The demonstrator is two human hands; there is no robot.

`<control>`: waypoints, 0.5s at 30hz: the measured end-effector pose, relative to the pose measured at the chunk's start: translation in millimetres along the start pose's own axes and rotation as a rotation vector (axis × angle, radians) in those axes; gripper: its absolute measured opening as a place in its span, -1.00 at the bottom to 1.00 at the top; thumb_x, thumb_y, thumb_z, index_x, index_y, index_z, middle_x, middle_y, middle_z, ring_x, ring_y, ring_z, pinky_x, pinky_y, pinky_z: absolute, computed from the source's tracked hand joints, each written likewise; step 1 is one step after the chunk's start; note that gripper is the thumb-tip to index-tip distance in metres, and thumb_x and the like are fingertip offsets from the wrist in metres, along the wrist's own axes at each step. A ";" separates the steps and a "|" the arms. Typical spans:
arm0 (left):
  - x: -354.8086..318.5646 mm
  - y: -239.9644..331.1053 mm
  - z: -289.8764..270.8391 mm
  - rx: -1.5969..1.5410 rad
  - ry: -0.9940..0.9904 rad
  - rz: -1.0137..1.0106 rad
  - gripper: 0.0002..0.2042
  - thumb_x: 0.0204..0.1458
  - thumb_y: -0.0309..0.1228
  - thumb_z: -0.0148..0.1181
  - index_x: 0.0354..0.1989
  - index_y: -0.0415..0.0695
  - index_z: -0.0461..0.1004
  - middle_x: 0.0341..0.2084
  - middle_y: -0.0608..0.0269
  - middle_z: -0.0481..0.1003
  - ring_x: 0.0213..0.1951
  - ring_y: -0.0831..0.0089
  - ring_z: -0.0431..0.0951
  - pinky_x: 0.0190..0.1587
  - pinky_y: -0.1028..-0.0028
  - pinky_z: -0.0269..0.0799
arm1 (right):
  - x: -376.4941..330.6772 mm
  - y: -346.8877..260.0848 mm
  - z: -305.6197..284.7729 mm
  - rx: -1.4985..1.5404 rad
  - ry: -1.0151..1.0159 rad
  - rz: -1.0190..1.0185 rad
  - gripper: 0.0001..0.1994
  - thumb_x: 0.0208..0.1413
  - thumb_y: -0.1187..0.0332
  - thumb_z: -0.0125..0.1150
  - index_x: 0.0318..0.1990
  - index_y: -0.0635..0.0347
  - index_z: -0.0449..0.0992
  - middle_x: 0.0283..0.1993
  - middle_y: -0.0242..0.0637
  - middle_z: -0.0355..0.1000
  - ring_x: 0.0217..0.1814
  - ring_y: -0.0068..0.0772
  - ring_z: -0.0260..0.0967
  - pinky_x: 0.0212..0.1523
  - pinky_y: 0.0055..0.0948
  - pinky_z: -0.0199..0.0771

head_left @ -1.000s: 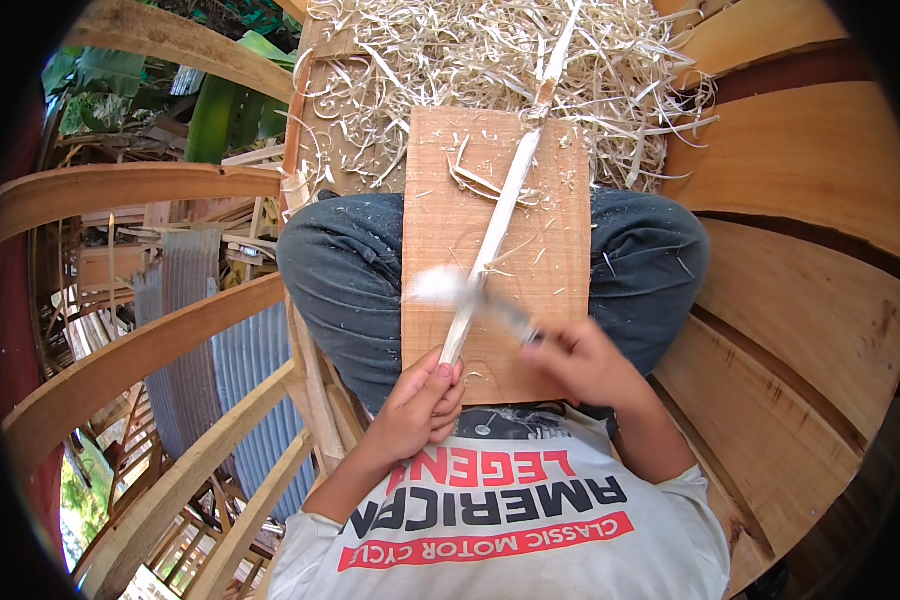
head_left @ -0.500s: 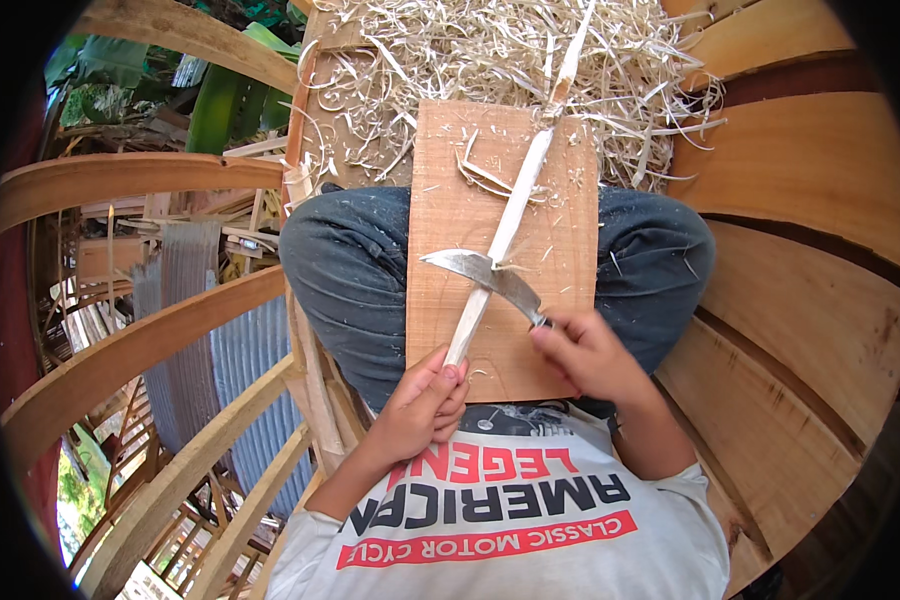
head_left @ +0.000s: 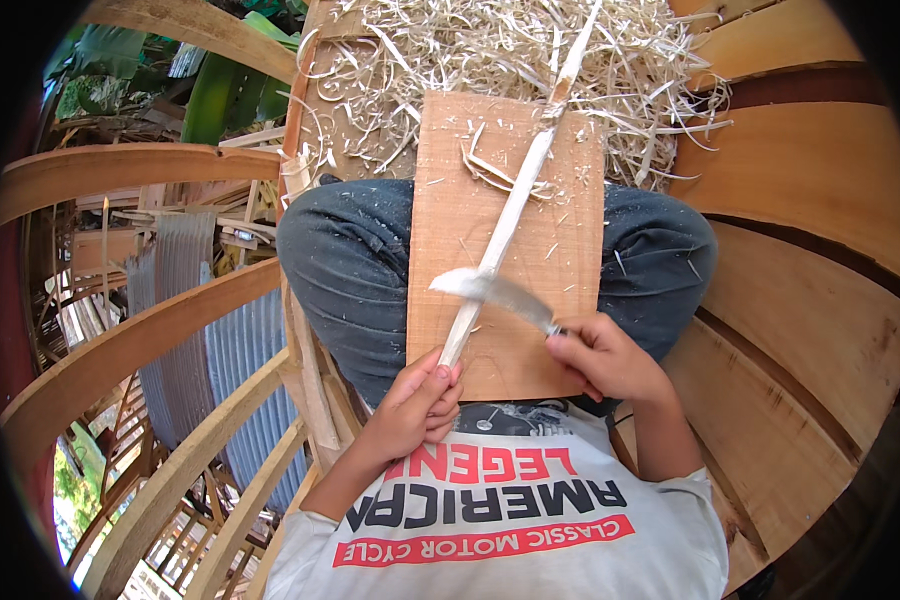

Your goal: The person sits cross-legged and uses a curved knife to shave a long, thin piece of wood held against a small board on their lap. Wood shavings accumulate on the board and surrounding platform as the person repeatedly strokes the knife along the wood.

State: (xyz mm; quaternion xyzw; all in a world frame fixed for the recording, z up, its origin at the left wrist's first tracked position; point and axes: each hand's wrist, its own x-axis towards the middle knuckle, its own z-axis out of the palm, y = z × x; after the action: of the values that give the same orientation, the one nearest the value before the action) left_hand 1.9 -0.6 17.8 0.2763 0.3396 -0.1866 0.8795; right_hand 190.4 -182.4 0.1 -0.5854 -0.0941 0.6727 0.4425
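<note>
A long pale wooden stick [head_left: 515, 205] lies lengthwise over a flat wooden board [head_left: 570, 270] that rests on my knees. My left hand [head_left: 418, 405] grips the stick's near end. My right hand [head_left: 602, 357] holds the handle of a curved knife [head_left: 495, 290], whose blade lies across the stick just above my left hand. A few loose shavings [head_left: 490, 168] sit on the board beside the stick.
A heap of pale wood shavings [head_left: 490, 50] covers the planks beyond the board. Curved wooden planks [head_left: 820, 200] lie to the right. Bent wooden ribs [head_left: 120, 350] run along the left, with corrugated metal sheets [head_left: 230, 350] and green leaves [head_left: 210, 95] below them.
The knife blade sits at nearly the same spot on the stick as before, slightly nearer my left hand. Both hands keep their grip.
</note>
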 end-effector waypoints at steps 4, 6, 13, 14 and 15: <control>-1.5 3.3 -2.8 -0.140 -0.044 -0.067 -0.79 0.32 -0.22 -0.29 -0.32 -0.06 0.14 -0.68 0.52 0.00 -0.71 0.75 -0.08 -0.70 0.69 -0.15 | 11.8 7.0 -0.2 0.164 0.283 -0.030 -0.75 0.22 0.26 0.07 -0.41 0.26 0.41 -0.75 -0.52 0.21 -0.83 -0.73 0.12 -0.84 -0.63 0.07; -0.9 2.4 -5.9 -0.230 -0.068 -0.107 -0.77 0.32 -0.20 -0.29 -0.33 -0.05 0.13 -0.69 0.52 0.00 -0.72 0.75 -0.08 -0.71 0.69 -0.16 | 14.4 7.0 2.7 0.140 0.357 -0.095 -0.77 0.22 0.25 0.07 -0.30 0.27 0.43 -0.74 -0.51 0.21 -0.83 -0.73 0.12 -0.85 -0.65 0.05; 8.2 2.7 -18.3 -0.373 -0.152 -0.141 -0.76 0.31 -0.17 -0.26 -0.35 -0.04 0.13 -0.71 0.53 0.02 -0.72 0.75 -0.05 -0.72 0.70 -0.15 | 10.3 2.7 22.7 -0.348 0.241 -0.042 -0.73 0.14 0.25 0.12 -0.21 0.34 0.43 -0.71 -0.28 0.25 -0.61 -0.38 0.32 -0.51 -0.31 0.25; 9.0 2.0 -16.6 -0.351 -0.155 -0.144 -0.76 0.31 -0.18 -0.25 -0.34 -0.03 0.13 -0.71 0.53 0.03 -0.72 0.75 -0.05 -0.72 0.70 -0.14 | 8.6 -1.7 22.1 -0.439 0.318 -0.071 -0.73 0.14 0.24 0.11 -0.22 0.34 0.43 -0.70 -0.24 0.27 -0.62 -0.33 0.31 -0.52 -0.30 0.24; 8.3 1.7 -14.7 -0.330 -0.153 -0.140 -0.77 0.30 -0.18 -0.25 -0.34 -0.03 0.14 -0.71 0.53 0.03 -0.72 0.75 -0.05 -0.71 0.70 -0.14 | 9.3 -5.5 22.3 -0.532 0.388 -0.104 -0.73 0.15 0.24 0.10 -0.22 0.33 0.43 -0.69 -0.19 0.28 -0.64 -0.28 0.30 -0.53 -0.29 0.24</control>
State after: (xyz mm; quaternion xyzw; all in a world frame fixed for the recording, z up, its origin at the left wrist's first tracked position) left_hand 1.3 8.5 3.5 0.0891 0.3161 -0.2097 0.9210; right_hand 174.3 -163.8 3.7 -0.7920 -0.2100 0.4772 0.3176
